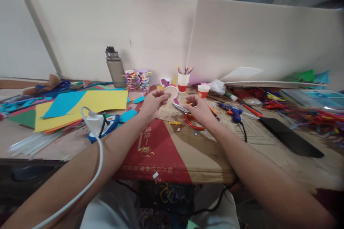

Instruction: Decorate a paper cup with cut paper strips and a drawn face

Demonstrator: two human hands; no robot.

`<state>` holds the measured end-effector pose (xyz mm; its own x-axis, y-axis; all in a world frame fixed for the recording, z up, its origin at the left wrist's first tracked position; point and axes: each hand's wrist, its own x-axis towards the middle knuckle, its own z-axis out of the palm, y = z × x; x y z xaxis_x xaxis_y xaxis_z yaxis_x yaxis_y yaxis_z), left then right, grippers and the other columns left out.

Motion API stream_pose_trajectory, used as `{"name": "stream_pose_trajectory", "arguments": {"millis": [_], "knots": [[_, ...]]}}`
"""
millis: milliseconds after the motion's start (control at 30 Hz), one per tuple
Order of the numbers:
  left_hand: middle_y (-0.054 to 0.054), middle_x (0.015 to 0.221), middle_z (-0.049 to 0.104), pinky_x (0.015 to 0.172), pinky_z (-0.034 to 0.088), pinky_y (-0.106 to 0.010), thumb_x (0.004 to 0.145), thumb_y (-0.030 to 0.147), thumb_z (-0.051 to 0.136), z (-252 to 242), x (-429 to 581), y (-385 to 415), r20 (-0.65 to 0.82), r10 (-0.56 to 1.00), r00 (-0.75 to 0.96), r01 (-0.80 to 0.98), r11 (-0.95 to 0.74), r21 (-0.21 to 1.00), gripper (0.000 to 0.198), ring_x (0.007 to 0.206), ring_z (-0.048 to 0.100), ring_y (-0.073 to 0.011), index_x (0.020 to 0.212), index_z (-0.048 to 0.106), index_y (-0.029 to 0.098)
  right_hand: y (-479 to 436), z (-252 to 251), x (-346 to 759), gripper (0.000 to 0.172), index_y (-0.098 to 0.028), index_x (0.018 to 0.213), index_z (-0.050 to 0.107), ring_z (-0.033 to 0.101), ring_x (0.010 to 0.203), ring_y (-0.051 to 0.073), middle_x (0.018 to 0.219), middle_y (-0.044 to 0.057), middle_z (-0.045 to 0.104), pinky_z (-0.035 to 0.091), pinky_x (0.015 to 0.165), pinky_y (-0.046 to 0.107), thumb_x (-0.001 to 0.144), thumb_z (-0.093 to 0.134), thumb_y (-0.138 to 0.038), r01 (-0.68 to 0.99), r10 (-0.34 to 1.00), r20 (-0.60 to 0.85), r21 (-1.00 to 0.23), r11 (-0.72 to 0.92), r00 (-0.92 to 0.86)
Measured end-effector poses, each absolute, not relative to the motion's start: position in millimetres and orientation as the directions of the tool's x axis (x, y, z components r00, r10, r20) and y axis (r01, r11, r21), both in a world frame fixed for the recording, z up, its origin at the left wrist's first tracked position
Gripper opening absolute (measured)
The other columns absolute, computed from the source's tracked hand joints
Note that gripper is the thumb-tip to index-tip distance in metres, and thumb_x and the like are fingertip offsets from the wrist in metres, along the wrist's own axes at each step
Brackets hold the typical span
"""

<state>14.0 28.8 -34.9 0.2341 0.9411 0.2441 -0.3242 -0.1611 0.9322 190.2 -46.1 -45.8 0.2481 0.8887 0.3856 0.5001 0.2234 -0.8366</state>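
Observation:
My left hand [154,103] is closed on the edge of a paper cup [171,92], whose pale round end faces me. A purple paper strip [176,101] shows just below the cup. To its right, my right hand [199,109] is curled, thumb and fingers brought near each other. A bit of yellow shows at its fingertips, too small to make out. Under that hand lie scissors [191,121] with red handles, their blades pointing toward the cup. A small yellow paper piece [174,122] rests on the cardboard [206,154] in front of me.
Behind stand two strip-covered cups [143,79], a bottle [115,67], a cup of paper strips [183,81] and a red-white cup [203,91]. Coloured sheets [107,101] and a power strip [103,128] with a white cable lie left. A glue gun [236,113] and phone [290,136] lie right.

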Motion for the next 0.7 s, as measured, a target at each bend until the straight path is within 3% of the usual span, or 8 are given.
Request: {"name": "stream_pose_trajectory", "arguments": {"millis": [100,200,267,333,433,500,600,700], "knots": [[0.004,0.066,0.059,0.054,0.041,-0.019,0.041,0.031,0.093,-33.4,13.1,29.8,0.147,0.955,0.259,-0.405,-0.031,0.914,0.047,0.056,0.049,-0.0045,0.071,0.061,0.015,-46.3,-40.7,197.0,0.023,-0.017,0.094,0.062,0.055,0.075,0.015,0.090,0.004,0.066,0.046,0.074,0.032,0.076,0.063,-0.031,0.596,0.849,0.484,-0.752,0.280,0.212],[0.004,0.064,0.058,0.054,0.041,-0.018,0.040,0.030,0.094,-34.3,14.1,28.7,0.137,0.952,0.272,-0.410,-0.014,0.912,0.047,0.058,0.049,-0.0046,0.068,0.060,0.015,-45.3,-31.8,217.4,0.020,-0.017,0.094,0.063,0.057,0.076,0.018,0.087,0.006,0.066,0.046,0.076,0.033,0.080,0.059,-0.029,0.715,0.764,0.590,-0.650,0.257,0.261],[0.004,0.063,0.058,0.053,0.040,-0.017,0.040,0.030,0.094,-35.7,15.3,27.8,0.150,0.948,0.281,-0.410,-0.023,0.912,0.045,0.058,0.049,-0.0047,0.067,0.060,0.015,-46.3,-26.5,237.7,0.022,-0.016,0.098,0.064,0.059,0.084,0.022,0.089,0.009,0.066,0.046,0.081,0.037,0.081,0.056,-0.026,0.831,0.693,0.650,-0.540,0.135,0.310],[0.004,0.064,0.058,0.055,0.041,-0.018,0.041,0.028,0.094,-37.6,16.4,27.7,0.159,0.945,0.284,-0.417,-0.028,0.908,0.044,0.059,0.050,-0.0049,0.066,0.060,0.015,-50.0,-24.6,260.9,0.027,-0.013,0.105,0.063,0.059,0.096,0.029,0.098,0.016,0.066,0.044,0.088,0.043,0.083,0.055,-0.027,0.901,0.654,0.654,-0.422,-0.103,0.381],[0.002,0.070,0.061,0.060,0.045,-0.020,0.041,0.026,0.094,-41.0,17.8,29.6,0.155,0.949,0.274,-0.430,-0.023,0.903,0.045,0.064,0.054,-0.0067,0.070,0.062,0.015,-59.3,-30.9,296.2,0.043,-0.003,0.115,0.060,0.058,0.109,0.038,0.114,0.029,0.062,0.043,0.092,0.049,0.085,0.056,-0.034,0.844,0.667,0.520,-0.275,-0.461,0.534],[0.002,0.073,0.063,0.065,0.047,-0.023,0.042,0.025,0.093,-43.3,18.6,31.8,0.174,0.950,0.259,-0.434,-0.046,0.900,0.045,0.068,0.057,-0.0086,0.074,0.063,0.015,-65.3,-39.6,317.0,0.045,0.000,0.114,0.062,0.058,0.112,0.041,0.113,0.031,0.063,0.044,0.091,0.049,0.086,0.055,-0.035,0.789,0.698,0.381,-0.178,-0.588,0.606],[0.001,0.075,0.064,0.070,0.048,-0.026,0.051,0.028,0.089,-44.5,18.1,33.8,0.340,0.913,0.227,-0.391,-0.234,0.890,0.040,0.070,0.059,-0.0109,0.079,0.062,0.017,-70.2,-53.1,339.2,0.039,-0.008,0.115,0.066,0.063,0.106,0.036,0.112,0.025,0.067,0.048,0.085,0.042,0.086,0.055,-0.032,0.808,0.779,0.215,-0.134,-0.574,0.589],[-0.003,0.089,0.068,0.075,0.050,-0.030,0.066,0.027,0.080,-41.4,13.5,31.4,0.633,0.747,0.203,-0.206,-0.599,0.774,0.028,0.078,0.062,-0.0144,0.087,0.065,0.018,-69.8,-61.1,348.8,0.041,-0.014,0.121,0.064,0.065,0.107,0.030,0.117,0.019,0.069,0.049,0.084,0.034,0.081,0.057,-0.021,0.854,0.837,0.170,-0.122,-0.506,0.520]]}}
